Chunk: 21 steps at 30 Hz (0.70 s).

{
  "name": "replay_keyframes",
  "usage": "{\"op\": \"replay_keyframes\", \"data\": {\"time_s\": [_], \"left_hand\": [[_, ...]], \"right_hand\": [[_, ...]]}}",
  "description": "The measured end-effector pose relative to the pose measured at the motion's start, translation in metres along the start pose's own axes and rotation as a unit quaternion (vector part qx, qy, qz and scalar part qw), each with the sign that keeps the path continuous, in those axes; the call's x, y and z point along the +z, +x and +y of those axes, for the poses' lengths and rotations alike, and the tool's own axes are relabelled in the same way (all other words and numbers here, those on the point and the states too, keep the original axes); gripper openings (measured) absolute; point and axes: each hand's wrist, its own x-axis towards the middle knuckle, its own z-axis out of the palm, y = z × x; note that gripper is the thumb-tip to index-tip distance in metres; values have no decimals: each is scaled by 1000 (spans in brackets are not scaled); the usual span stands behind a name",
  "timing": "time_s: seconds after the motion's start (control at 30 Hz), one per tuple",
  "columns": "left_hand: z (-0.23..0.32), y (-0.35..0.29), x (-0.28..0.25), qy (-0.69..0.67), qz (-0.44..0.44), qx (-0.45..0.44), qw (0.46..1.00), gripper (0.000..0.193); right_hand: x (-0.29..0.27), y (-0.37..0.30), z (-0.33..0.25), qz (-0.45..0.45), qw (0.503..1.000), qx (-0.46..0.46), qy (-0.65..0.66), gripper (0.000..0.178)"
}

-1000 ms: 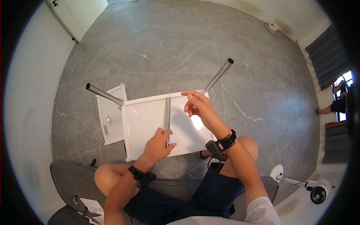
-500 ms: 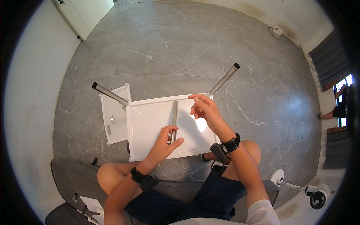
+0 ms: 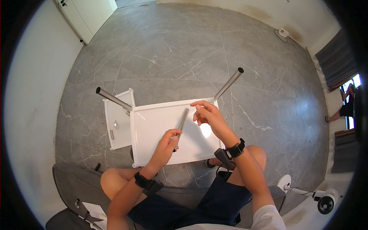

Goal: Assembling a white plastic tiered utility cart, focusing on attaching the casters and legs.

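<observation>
My left hand [image 3: 167, 145] is closed round the lower part of a shiny metal tube [image 3: 183, 121], held aslant with its upper end leaning right. Under it lies a white rectangular tray-like panel [image 3: 153, 126] with raised edges. Two metal legs stand at its far corners, the left leg [image 3: 115, 99] and the right leg [image 3: 229, 83], both with dark end caps. My right hand [image 3: 207, 117] hovers over the panel's right side, fingers apart and curved, with nothing in them, close to the tube's upper end but apart from it.
A second white panel [image 3: 117, 138] lies on the grey tiled floor at the left, with small metal parts on it. A dark grey seat [image 3: 69, 176] is beneath me. At the right stands a white fan [image 3: 326, 202]; a person's leg [image 3: 334, 117] shows beyond.
The tube in my left hand has tilted, its upper end swinging to the right toward my right hand. My right hand has barely moved and stays empty.
</observation>
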Motion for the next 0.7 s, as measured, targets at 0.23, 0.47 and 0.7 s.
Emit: {"op": "replay_keyframes", "data": {"time_s": [0.23,0.47,0.7], "left_hand": [[-15,-10,-5,550,0,58,833,36],[-24,-6,-13,670,4,39,742,36],[9,3,0,575,80,125,805,73]], "right_hand": [[1,-1,-2,-8,1000,1,-1,31],[-1,0,-1,0,1000,6,-7,31],[-3,-3,-3,5,998,-36,44,50]]}}
